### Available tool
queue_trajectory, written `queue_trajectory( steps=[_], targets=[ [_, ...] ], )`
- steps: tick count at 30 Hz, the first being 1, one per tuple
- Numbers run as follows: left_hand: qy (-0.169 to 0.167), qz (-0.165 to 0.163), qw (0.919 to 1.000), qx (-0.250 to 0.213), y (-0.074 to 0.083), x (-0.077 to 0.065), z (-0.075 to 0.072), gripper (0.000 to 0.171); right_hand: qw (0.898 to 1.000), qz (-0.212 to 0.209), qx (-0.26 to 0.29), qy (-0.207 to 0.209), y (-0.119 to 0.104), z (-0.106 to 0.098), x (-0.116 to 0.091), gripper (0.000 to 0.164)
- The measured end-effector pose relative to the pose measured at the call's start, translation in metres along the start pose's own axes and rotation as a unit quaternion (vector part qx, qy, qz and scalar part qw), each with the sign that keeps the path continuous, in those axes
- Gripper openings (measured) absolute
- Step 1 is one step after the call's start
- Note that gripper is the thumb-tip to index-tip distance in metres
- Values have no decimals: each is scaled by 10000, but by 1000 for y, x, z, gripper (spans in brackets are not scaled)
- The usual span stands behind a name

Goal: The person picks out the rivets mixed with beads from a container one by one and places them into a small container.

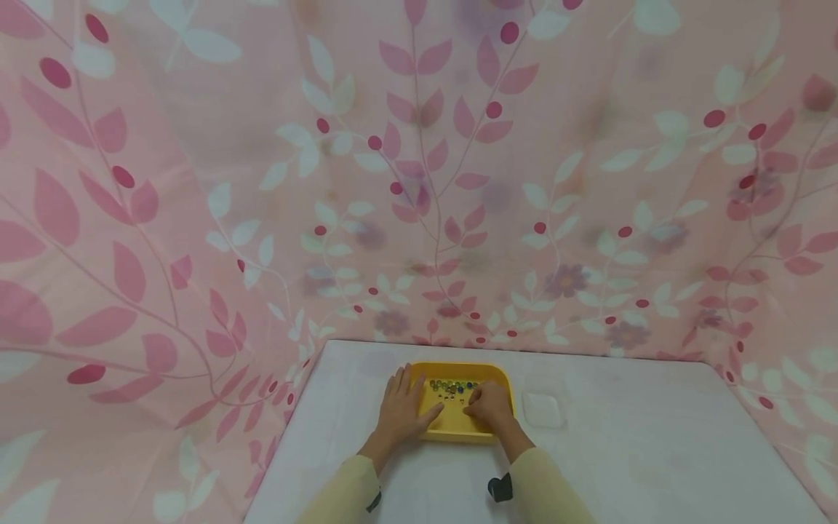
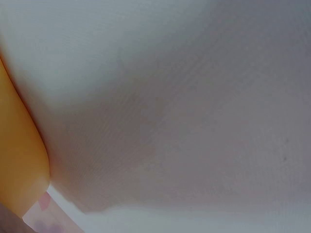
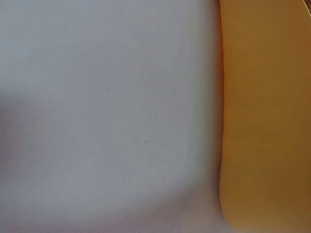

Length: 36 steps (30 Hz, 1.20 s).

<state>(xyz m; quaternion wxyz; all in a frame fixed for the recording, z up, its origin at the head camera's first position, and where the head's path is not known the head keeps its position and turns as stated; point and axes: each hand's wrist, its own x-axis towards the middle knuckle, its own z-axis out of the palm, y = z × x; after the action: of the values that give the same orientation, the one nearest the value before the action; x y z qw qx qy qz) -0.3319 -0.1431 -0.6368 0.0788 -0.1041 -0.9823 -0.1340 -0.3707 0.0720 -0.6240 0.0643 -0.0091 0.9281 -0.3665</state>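
A yellow tray [image 1: 452, 437] on the table holds small round glass marbles [image 1: 445, 383], some greenish and some dark blue, in a loose cluster near its far side. A few smaller shiny pieces [image 1: 447, 397] lie just in front of them. My left hand [image 1: 401, 411] rests at the tray's left rim, fingers straight and thumb reaching inward. Over the tray's right part, my right hand [image 1: 491, 405] has curled fingers, their tips low near the tray floor. Whether a small piece is between those tips is hidden. Both wrist views show only the tray's outer wall [image 2: 22, 145] and cloth.
A clear shallow plastic container [image 1: 543, 411] stands right of the tray. White cloth [image 1: 655, 437] covers the table. Pink leaf-patterned curtains [image 1: 458, 182] hang behind and at both sides. Dark bands or devices [image 1: 500, 487] sit by the wrists.
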Motion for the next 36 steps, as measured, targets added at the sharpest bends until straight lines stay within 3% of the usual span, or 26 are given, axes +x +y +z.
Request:
queue_trajectory(
  steps=[17,29,36],
  targets=[
    [-67,31,10000,-56,4,-3,-7,81,9982,292,393,-332,-1,4,-5,18],
    [-34,69,9999,-68,1,0,-4,90,9967,320,735,117,1,6,2,10],
    [-127,65,9996,-261,2,-1,-8,98,9899,-118,1352,412,-3,2,2,9]
  ],
)
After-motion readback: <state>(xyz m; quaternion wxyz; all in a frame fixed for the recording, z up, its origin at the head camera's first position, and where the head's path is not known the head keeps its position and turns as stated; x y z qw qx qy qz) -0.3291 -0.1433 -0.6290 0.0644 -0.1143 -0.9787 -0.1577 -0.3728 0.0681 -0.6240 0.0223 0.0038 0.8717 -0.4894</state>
